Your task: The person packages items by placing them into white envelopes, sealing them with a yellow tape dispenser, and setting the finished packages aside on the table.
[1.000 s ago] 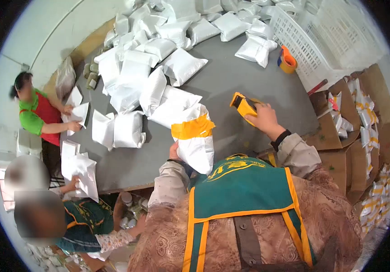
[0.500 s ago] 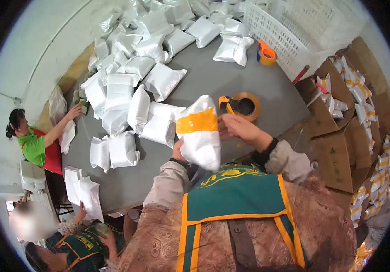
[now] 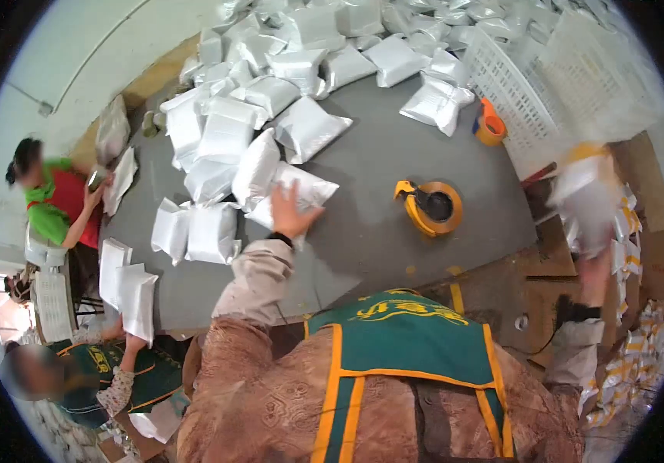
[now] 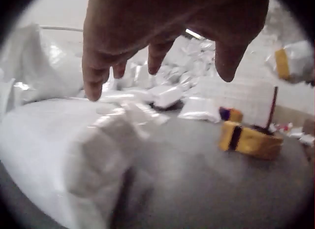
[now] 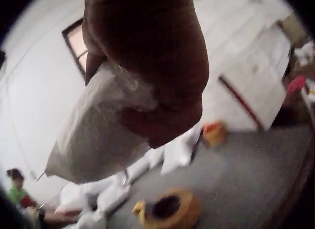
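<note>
The left hand point(image 3: 293, 212) is spread, fingers apart, over a white package point(image 3: 310, 187) on the grey table; the left wrist view has the same hand point(image 4: 167, 37) above a package point(image 4: 98, 155). Out at the right, the right hand point(image 3: 596, 279) holds a blurred white package with an orange band point(image 3: 588, 189) beside the cartons. In the right wrist view the fingers of that hand point(image 5: 152, 76) are curled round the package point(image 5: 93, 130). A yellow tape dispenser point(image 3: 452, 220) lies on the table between the hands.
Many white packages point(image 3: 301, 116) are heaped along the far side. An orange dispenser point(image 3: 491, 123) lies near a white crate point(image 3: 521, 96). Cartons point(image 3: 548, 255) and banded packages point(image 3: 640, 355) are at right. Two people point(image 3: 62, 201) point(image 3: 100, 370) handle things at left.
The right hand has let go of the tape dispenser and moved right with the orange-banded package. The left hand, which held that package, has moved up and left to another.
</note>
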The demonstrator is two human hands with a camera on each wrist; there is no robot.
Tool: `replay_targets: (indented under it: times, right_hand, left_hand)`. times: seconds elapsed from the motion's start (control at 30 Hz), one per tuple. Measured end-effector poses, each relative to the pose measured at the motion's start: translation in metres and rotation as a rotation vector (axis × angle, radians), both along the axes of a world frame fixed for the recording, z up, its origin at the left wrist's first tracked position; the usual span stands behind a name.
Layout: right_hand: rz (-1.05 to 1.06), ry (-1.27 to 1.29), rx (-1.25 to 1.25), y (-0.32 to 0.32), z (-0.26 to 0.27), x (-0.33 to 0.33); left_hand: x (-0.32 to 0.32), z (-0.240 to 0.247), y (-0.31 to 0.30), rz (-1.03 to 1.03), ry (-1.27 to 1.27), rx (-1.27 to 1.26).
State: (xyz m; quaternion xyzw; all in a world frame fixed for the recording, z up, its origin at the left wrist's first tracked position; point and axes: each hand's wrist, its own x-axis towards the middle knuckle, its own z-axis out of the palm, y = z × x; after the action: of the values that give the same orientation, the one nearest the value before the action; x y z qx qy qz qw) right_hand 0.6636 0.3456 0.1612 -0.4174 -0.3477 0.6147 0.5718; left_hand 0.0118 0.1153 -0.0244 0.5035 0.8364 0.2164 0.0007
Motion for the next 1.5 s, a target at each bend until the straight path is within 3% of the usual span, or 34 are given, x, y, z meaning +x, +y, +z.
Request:
replay_targets:
  times: [0.03, 0.07, 0.1, 0.13, 0.23, 0.3, 0.33, 0.4, 0.47, 0.57, 0.63, 0.7, 0.73, 0.77, 0.83, 0.93, 0.97, 1.0, 1.07, 1.17, 1.27, 1.37, 1.5]
  right_hand:
    - [-0.239, 0.146, 0.136, 0.009, 0.052, 0.005]
    - [-0.285, 0.262, 0.153, 0.028, 0.06, 0.025]
    - [-0.33, 0.378, 0.175, 0.047, 0.067, 0.045]
    - [-0.293, 0.236, 0.202, 0.078, 0.04, 0.08]
    - [-0.013, -0.728, 0.366, 0.057, 0.012, -0.032]
    - [0.356, -1.017, 0.332, 0.014, -0.021, -0.133]
    - [0.545, -1.148, 0.35, -0.007, -0.037, -0.183]
    - [0.728, -1.181, 0.615, -0.016, -0.14, -0.233]
    - [0.749, -1.378, 0.864, -0.035, -0.163, -0.267]
    - [0.846, -1.468, 0.858, -0.036, -0.182, -0.287]
    - [0.88, -1.457, 0.779, -0.029, -0.195, -0.29]
    - [0.89, -1.44, 0.749, -0.019, -0.197, -0.288]
    - [0.913, -1.346, 0.733, -0.016, -0.188, -0.282]
    - [0.929, -1.253, 0.718, -0.01, -0.177, -0.277]
    - [0.995, -1.112, 0.676, -0.006, -0.151, -0.265]
    - [1.139, -0.899, 1.022, -0.01, -0.11, -0.251]
    - [1.355, -0.96, 0.956, -0.01, -0.097, -0.252]
    - [1.272, -0.809, 1.079, -0.017, -0.1, -0.251]
    - [1.328, -0.703, 1.153, -0.023, -0.099, -0.253]
    - [1.378, -0.652, 1.064, -0.033, -0.098, -0.26]
    - [1.575, -0.641, 0.726, -0.041, -0.083, -0.269]
    - [1.679, -0.726, 0.562, -0.038, -0.089, -0.276]
    - [1.728, -0.717, 0.463, -0.036, -0.078, -0.281]
  left_hand:
    - [-0.023, -0.015, -0.003, 0.017, 0.018, -0.033]
    - [-0.017, 0.002, -0.007, 0.144, -0.096, -0.164]
    - [-0.011, 0.009, -0.008, 0.165, -0.055, -0.235]
    - [-0.001, 0.014, -0.009, 0.193, -0.013, -0.308]
    - [0.046, 0.036, 0.0, 0.227, -0.081, -0.418]
    - [0.085, 0.034, -0.011, 0.171, 0.006, -0.384]
    - [0.104, 0.038, -0.016, 0.153, -0.009, -0.379]
    - [0.138, 0.033, -0.026, 0.124, 0.062, -0.324]
    - [0.165, 0.033, -0.034, 0.105, 0.074, -0.323]
    - [0.196, 0.035, -0.04, 0.098, -0.008, -0.242]
    - [0.208, 0.041, -0.04, 0.083, -0.039, -0.187]
    - [0.197, 0.018, -0.047, 0.114, -0.34, -0.068]
    - [0.197, 0.026, -0.045, 0.121, -0.492, -0.003]
    - [0.199, 0.036, -0.045, 0.265, -0.636, -0.035]
    - [0.207, 0.052, -0.043, 0.346, -0.793, 0.15]
    - [0.216, 0.066, -0.034, 0.335, -1.05, 0.396]
    - [0.221, 0.071, -0.028, 0.311, -1.165, 0.483]
    - [0.225, 0.077, -0.024, 0.283, -1.28, 0.566]
    - [0.223, 0.089, -0.025, 0.171, -1.247, 0.518]
    - [0.219, 0.094, -0.034, 0.132, -1.157, 0.45]
    - [0.22, 0.084, -0.038, 0.274, -1.668, 0.596]
    - [0.221, 0.07, -0.046, 0.356, -1.886, 0.594]
    - [0.226, 0.058, -0.048, 0.434, -1.872, 0.641]
